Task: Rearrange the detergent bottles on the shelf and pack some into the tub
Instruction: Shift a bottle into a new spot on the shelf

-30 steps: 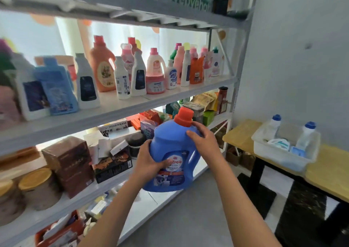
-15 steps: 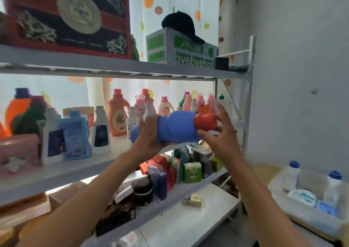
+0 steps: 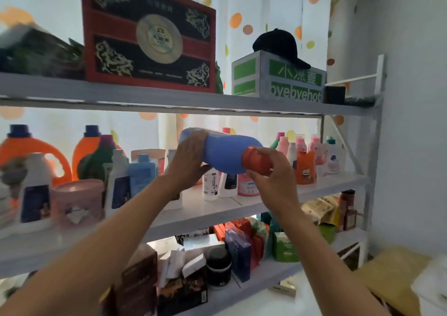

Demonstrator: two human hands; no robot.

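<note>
Both hands carry the blue detergent bottle (image 3: 227,155) on its side, raised in front of the bottle shelf (image 3: 242,209). Left hand (image 3: 191,157) clasps the bottle's base end with fingers wrapped over it; right hand (image 3: 271,170) grips around the orange cap (image 3: 257,158), which points rightward toward the pink bottles (image 3: 300,146).

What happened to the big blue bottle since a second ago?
The blue bottle went up from in front of the lower shelves to the level of the bottle shelf and tipped from upright onto its side, orange cap pointing right. The right hand moved from the bottle's shoulder to the cap. The left hand still holds the body. The shelf bottles stayed put.
</note>
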